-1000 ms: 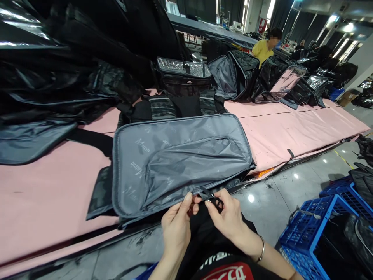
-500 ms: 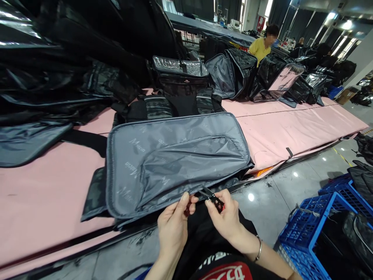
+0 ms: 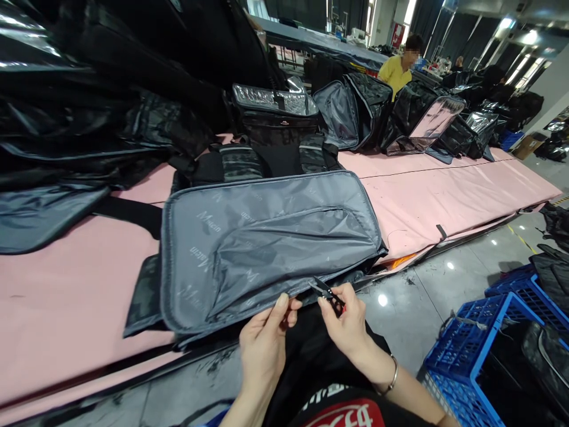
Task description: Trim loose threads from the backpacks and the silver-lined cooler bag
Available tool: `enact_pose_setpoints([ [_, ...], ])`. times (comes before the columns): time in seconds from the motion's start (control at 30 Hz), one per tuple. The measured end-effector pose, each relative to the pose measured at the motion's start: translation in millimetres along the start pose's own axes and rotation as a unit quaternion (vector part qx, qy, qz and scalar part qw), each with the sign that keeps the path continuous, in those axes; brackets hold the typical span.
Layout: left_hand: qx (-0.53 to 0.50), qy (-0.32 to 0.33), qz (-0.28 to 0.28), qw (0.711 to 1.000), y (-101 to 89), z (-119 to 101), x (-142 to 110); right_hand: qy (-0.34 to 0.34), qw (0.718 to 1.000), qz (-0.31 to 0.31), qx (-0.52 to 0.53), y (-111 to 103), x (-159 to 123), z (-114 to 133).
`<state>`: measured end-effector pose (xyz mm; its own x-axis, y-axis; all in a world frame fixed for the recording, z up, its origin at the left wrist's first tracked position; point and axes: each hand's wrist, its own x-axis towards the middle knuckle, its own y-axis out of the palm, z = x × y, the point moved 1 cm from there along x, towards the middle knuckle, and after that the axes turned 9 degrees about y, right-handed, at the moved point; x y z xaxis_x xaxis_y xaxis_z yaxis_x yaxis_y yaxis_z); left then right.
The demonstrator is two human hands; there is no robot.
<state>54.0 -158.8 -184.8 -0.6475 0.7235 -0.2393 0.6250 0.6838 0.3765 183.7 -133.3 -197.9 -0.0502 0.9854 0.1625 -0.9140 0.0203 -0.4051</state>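
A backpack (image 3: 271, 237) lies opened out on the pink-covered table, its grey printed lining facing up and its edge bound in piping. My left hand (image 3: 269, 332) pinches the near edge of that lining between thumb and fingers. Close by on the right, my right hand (image 3: 349, 317) is closed around small thread snips (image 3: 326, 293) with black blades and a bit of red at the handle. The blades point up and left, parted, over the backpack's near edge. Any loose thread there is too small to make out.
The pink table (image 3: 444, 190) runs off to the right. More dark bags, among them a silver-lined bag (image 3: 275, 112), stand behind. Black bags (image 3: 111, 130) are heaped at left. A blue crate (image 3: 471, 344) stands on the floor at right. A person in yellow (image 3: 395, 74) is beyond the table.
My right hand has shifted slightly right with the snips, whose blades have drawn away from my left fingertips. My left hand keeps its pinch in nearly the same place.
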Motion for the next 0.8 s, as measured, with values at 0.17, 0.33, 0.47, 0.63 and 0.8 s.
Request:
enact_pose_setpoints([
  [0.17,-0.005,-0.003,-0.003,1.0,-0.2,1.1,0.6,-0.011,1.0,-0.019,0.012,7.2,-3.9,-8.2],
  [0.33,-0.006,-0.003,-0.001,1.0,-1.1,1.3,0.2,-0.061,0.997,-0.048,-0.021,8.4,-4.4,-6.9],
  [0.47,-0.005,-0.004,0.001,1.0,-1.5,1.5,0.4,-0.103,0.991,-0.067,-0.048,8.6,-2.6,-7.7],
  [0.63,-0.005,-0.008,0.002,1.0,-0.8,1.4,0.5,-0.124,0.987,-0.072,-0.07,10.7,-1.8,-10.9],
  [0.8,-0.005,-0.011,0.003,1.0,-0.4,-0.2,0.2,-0.136,0.986,-0.072,-0.07,9.2,-0.4,-13.6],
])
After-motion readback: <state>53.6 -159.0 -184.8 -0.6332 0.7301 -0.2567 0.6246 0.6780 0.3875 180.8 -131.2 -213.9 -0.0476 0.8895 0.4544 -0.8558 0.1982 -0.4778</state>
